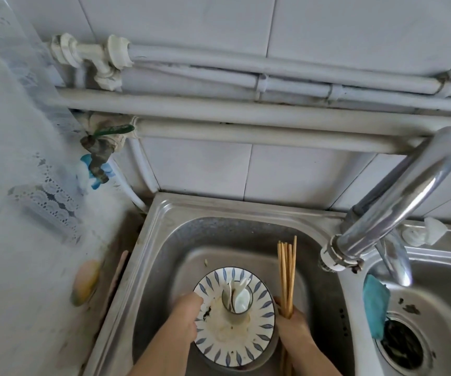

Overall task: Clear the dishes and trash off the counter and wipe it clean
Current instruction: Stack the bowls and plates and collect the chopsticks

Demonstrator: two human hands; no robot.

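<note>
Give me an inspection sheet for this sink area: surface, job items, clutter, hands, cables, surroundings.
Surface: steel double sink; the counter itself is hardly in view.
Job's things: dirty blue-leaf plate over the left basin, cup with white spoons standing on it; bundle of chopsticks at its right edge. Cannot tell if the plate is set down.
Clutter: teal cloth draped at the right basin's edge; dark debris in the drain strainer.
Hands: left hand grips the plate's left rim; right hand holds the chopsticks.
Cables: nothing seen.
Surroundings: chrome faucet, wall pipes, green-handled valve, lace curtain on the left.
</note>
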